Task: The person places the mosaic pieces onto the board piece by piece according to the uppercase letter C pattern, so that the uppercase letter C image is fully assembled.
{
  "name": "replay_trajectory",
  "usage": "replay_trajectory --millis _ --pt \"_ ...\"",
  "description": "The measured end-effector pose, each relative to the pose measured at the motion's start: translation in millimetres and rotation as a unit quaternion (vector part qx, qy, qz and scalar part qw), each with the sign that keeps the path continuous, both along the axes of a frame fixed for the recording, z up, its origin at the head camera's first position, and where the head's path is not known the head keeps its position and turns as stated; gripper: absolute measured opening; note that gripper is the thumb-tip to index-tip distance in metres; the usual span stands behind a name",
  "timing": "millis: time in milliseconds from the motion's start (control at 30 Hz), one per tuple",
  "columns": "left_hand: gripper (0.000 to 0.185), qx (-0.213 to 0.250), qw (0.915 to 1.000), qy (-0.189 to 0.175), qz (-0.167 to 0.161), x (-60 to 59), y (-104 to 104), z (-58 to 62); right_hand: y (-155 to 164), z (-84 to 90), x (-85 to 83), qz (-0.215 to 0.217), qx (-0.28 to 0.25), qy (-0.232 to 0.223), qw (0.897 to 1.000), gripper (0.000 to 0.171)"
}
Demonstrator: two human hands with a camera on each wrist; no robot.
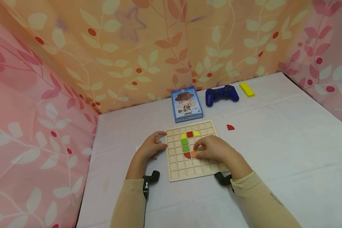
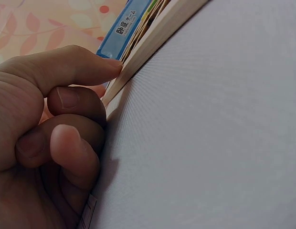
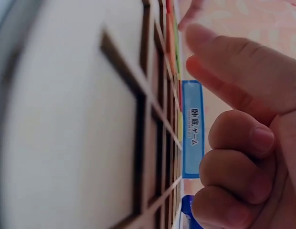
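A wooden grid board lies on the table with coloured tiles in its cells. My left hand is at its left side; thumb and index finger touch the edge, the other fingers bend inward. My right hand is over the board, thumb tip right at an orange square tile, index finger a little apart from the thumb, other fingers curled. Beside the orange tile is a red quarter-round tile. Above it run green square tiles, then a red square tile between yellow quarter-round tiles.
A loose red quarter-round tile lies right of the board. Behind the board are a blue game box, a blue game controller and a yellow block. A gridded paper shows partly under my left hand. Patterned curtains surround the table.
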State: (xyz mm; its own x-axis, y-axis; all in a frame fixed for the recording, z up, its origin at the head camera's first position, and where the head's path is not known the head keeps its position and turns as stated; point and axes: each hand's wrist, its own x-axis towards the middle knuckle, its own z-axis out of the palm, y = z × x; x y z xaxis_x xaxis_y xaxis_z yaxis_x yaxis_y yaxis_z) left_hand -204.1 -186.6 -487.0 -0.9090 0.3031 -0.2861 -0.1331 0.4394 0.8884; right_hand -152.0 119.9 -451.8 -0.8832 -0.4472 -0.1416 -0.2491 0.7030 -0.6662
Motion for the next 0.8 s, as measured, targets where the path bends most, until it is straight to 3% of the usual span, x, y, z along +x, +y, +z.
replay_trajectory --millis 200,800 --pt "0.06 0.0 1.0 0.002 0.0 0.1 0 -0.1 -2 7.1 1.9 -0.01 -0.02 0.005 1.0 0.028" --pt "0.06 -0.005 0.9999 0.007 -0.009 -0.9 -1 -0.2 10 28.0 6.4 -0.049 -0.093 0.058 0.993 0.033"
